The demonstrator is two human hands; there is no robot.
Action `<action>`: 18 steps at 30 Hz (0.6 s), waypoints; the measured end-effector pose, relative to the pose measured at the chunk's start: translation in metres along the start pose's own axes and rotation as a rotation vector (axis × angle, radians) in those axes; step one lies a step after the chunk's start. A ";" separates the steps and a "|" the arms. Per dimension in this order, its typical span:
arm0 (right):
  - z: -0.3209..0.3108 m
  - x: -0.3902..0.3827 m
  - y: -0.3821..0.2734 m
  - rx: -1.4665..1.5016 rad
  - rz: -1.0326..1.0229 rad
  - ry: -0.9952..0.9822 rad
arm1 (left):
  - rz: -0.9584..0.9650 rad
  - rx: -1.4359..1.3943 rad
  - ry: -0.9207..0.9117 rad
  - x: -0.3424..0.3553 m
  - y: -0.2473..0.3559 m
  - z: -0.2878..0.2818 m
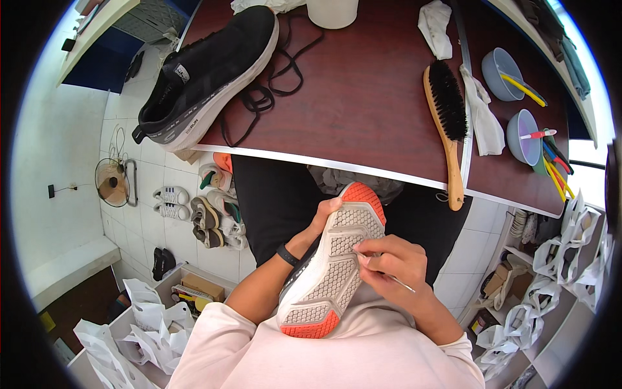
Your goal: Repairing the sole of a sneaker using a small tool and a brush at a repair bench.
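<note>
A sneaker (324, 285) lies sole up above my lap, its white textured sole tipped with orange at toe and heel. My left hand (321, 218) is wrapped round its far side near one orange end, mostly hidden behind it. Pinched in my right hand (396, 262) is a thin metal pick (403, 284), whose working end meets the grooves in the middle of the sole. On the table, a matching black sneaker (217, 71) rests at the left, with loose black laces (259, 104) beside it.
The dark red table (363, 97) holds a wooden-handled brush (447, 110), white cloths (483, 117), a white container (332, 11) and two bowls (502, 72) with toothbrushes. Shoes (207, 220) and a fan (113, 181) stand on the floor at left. White bags (152, 324) flank me.
</note>
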State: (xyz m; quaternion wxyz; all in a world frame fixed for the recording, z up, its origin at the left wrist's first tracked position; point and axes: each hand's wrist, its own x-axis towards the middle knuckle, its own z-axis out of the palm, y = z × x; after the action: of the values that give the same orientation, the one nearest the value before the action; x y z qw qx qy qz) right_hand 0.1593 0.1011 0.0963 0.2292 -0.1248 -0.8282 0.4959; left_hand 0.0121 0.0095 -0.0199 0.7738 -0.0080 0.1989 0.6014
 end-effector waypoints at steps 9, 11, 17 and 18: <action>0.000 -0.002 -0.001 -0.002 -0.007 -0.015 | 0.003 0.023 0.005 0.000 -0.001 0.000; 0.008 -0.002 0.006 -0.092 -0.076 0.114 | 0.005 0.002 0.015 0.000 -0.001 0.001; 0.002 -0.005 0.003 0.031 -0.037 0.054 | 0.007 0.040 0.055 0.001 -0.005 -0.008; 0.002 -0.005 0.001 0.031 -0.037 0.054 | -0.013 0.014 0.032 0.002 -0.006 -0.010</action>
State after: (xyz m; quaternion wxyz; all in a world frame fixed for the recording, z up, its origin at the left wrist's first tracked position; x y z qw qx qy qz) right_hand 0.1631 0.0978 0.0934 0.2624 -0.1192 -0.8162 0.5007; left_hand 0.0146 0.0072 -0.0313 0.7745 -0.0135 0.2155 0.5946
